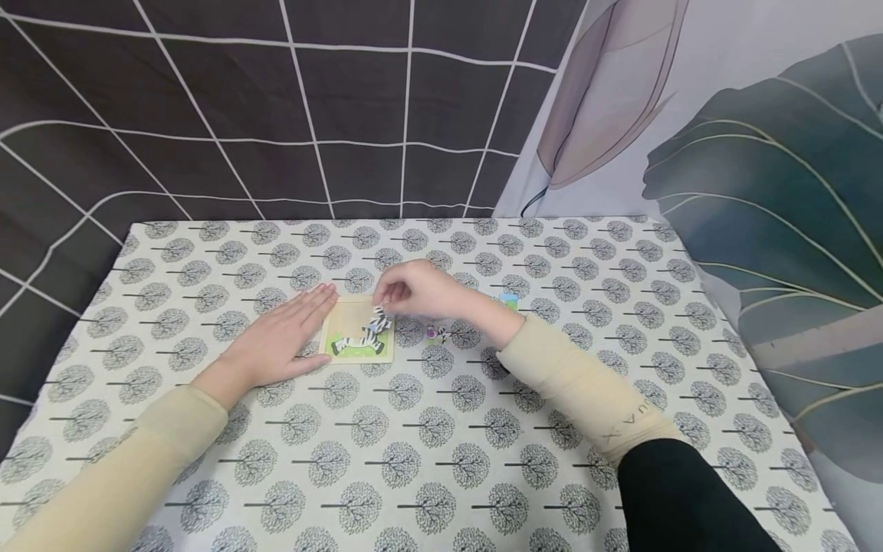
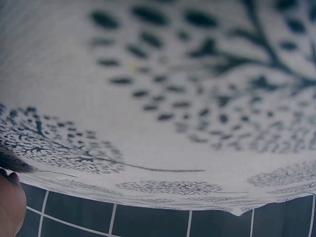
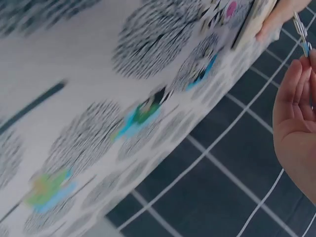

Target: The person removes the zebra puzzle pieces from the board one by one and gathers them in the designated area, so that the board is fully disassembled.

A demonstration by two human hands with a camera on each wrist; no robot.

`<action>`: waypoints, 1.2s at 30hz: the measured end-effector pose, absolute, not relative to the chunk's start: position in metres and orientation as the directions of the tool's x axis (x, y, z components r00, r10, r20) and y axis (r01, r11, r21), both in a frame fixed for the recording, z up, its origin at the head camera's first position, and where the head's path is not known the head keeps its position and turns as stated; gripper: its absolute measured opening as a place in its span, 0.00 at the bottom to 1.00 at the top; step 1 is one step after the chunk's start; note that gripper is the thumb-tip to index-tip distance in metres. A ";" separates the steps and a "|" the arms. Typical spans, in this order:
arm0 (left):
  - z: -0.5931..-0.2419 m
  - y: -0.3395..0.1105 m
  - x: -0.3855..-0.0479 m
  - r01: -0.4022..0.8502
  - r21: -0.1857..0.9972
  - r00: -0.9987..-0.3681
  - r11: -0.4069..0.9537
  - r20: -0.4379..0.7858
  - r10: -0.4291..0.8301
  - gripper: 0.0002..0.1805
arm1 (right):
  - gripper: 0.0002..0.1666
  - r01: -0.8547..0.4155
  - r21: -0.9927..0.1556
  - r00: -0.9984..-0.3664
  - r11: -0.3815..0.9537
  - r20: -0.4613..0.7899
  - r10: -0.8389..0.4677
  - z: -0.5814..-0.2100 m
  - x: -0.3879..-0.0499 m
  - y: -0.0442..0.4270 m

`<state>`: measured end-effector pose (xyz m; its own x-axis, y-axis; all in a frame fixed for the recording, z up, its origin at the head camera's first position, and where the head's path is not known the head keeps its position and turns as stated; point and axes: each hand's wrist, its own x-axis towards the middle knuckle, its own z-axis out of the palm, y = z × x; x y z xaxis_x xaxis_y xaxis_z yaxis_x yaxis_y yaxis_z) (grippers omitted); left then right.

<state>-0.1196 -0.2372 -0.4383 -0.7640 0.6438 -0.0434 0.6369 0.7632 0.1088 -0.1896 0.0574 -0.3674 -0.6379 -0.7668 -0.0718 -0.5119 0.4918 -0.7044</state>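
A small wooden puzzle board [image 1: 333,318] with a zebra picture on a green and tan ground lies on the tablecloth. My left hand [image 1: 283,337] rests flat with straight fingers along its left side, the fingertips at its upper left corner. Over the board's upper right part, my right hand [image 1: 422,290] pinches a black-and-white striped puzzle piece [image 1: 378,317]. In the right wrist view the piece [image 3: 301,32] stands up from the fingertips of that hand [image 3: 296,98]. Zebra body and legs [image 1: 359,345] show in the board's lower half. Only a bit of a hand [image 2: 11,205] enters the left wrist view.
Right of the board lies a loose puzzle piece [image 1: 437,334] with purple and stripes. A blue-green piece [image 1: 509,300] sits partly behind the right forearm. More colourful pieces [image 3: 140,118] appear blurred in the right wrist view. A dark grid curtain [image 1: 359,107] hangs behind the table.
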 end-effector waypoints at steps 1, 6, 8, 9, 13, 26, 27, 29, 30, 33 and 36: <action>-0.438 -0.238 -0.119 0.637 0.105 -0.764 0.763 -0.046 0.644 0.53 | 0.08 -0.507 -0.704 -0.641 0.497 -0.077 -0.764 -0.367 -0.190 0.063; -0.438 -0.238 -0.119 0.641 0.100 -0.761 0.761 -0.045 0.647 0.52 | 0.06 -0.508 -0.691 -0.631 0.514 -0.108 -0.768 -0.367 -0.195 0.093; -0.439 -0.239 -0.119 0.638 0.110 -0.763 0.762 -0.042 0.645 0.53 | 0.05 -0.504 -0.681 -0.636 0.531 -0.124 -0.762 -0.368 -0.196 0.106; -0.439 -0.239 -0.119 0.637 0.114 -0.763 0.762 -0.044 0.644 0.53 | 0.05 -0.498 -0.680 -0.639 0.539 -0.132 -0.758 -0.369 -0.196 0.113; -0.440 -0.240 -0.118 0.629 0.134 -0.768 0.766 -0.046 0.639 0.53 | 0.05 -0.468 -0.682 -0.655 0.562 -0.160 -0.739 -0.372 -0.195 0.135; -0.441 -0.240 -0.119 0.639 0.133 -0.763 0.758 -0.020 0.646 0.52 | 0.05 -0.423 -0.661 -0.675 0.619 -0.225 -0.702 -0.386 -0.190 0.176; -0.441 -0.240 -0.119 0.638 0.132 -0.763 0.758 -0.021 0.646 0.52 | 0.05 -0.421 -0.657 -0.678 0.625 -0.229 -0.698 -0.387 -0.189 0.177; -0.441 -0.240 -0.119 0.639 0.130 -0.762 0.758 -0.027 0.647 0.52 | 0.05 -0.410 -0.650 -0.687 0.639 -0.240 -0.685 -0.389 -0.189 0.179; -0.441 -0.240 -0.119 0.640 0.129 -0.761 0.758 -0.031 0.648 0.52 | 0.05 -0.409 -0.645 -0.693 0.646 -0.241 -0.680 -0.390 -0.188 0.179; -0.441 -0.240 -0.120 0.640 0.126 -0.761 0.758 -0.038 0.648 0.52 | 0.06 -0.409 -0.638 -0.703 0.652 -0.236 -0.671 -0.393 -0.188 0.180; -0.441 -0.239 -0.120 0.639 0.125 -0.761 0.759 -0.040 0.647 0.52 | 0.07 -0.418 -0.636 -0.705 0.648 -0.223 -0.673 -0.396 -0.188 0.179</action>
<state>-0.1205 -0.2394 -0.4406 -0.7610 0.6475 -0.0398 0.6391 0.7589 0.1254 -0.1876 0.1794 -0.3955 -0.7048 -0.6735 -0.2230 -0.4182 0.6482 -0.6363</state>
